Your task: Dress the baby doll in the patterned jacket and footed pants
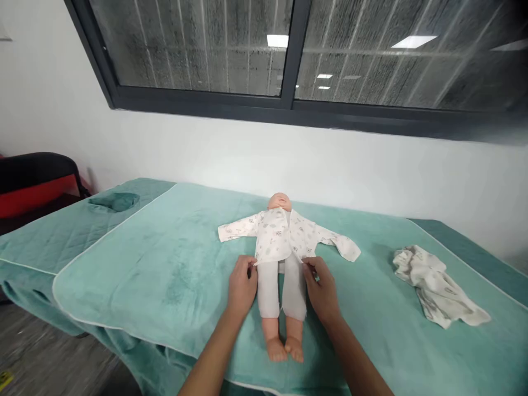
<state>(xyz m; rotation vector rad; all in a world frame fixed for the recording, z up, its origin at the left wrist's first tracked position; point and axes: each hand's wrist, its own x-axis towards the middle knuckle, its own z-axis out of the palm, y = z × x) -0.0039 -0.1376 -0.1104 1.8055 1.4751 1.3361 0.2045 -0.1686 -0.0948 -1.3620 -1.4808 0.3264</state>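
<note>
The small white printed shirt [272, 234] is of thin, matt cloth. The pinkish baby doll [271, 330] appears of smooth plastic. The teal bed cover [157, 258] looks plush; the dark-framed window [198, 49] has glossy, wet-streaked glass.

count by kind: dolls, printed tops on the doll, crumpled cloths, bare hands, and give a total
Doll: 1
Printed top on the doll: 1
Crumpled cloth: 1
Bare hands, left hand and right hand: 2
Total: 5
</note>
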